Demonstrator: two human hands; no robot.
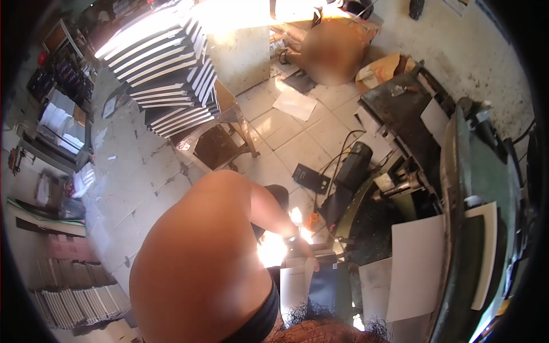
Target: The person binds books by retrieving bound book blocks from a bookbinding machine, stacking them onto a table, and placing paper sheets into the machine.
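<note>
While the bare left arm (200, 257) blocks much of the tiled floor (134, 183) left of the fingers (315, 264), a bulky green machine (486, 148) stands to their right, with pale sheets (417, 268) beside it. Beyond the fingers, up and to the left, a tall stack of dark-covered books (166, 71) sits on a wooden stool (243, 123). The fingers touch the far edge of a dark board (324, 288), next to a white sheet (294, 291) — whether they grip, I cannot tell. Just past them lies a small orange object (313, 222) — near bright glare.
</note>
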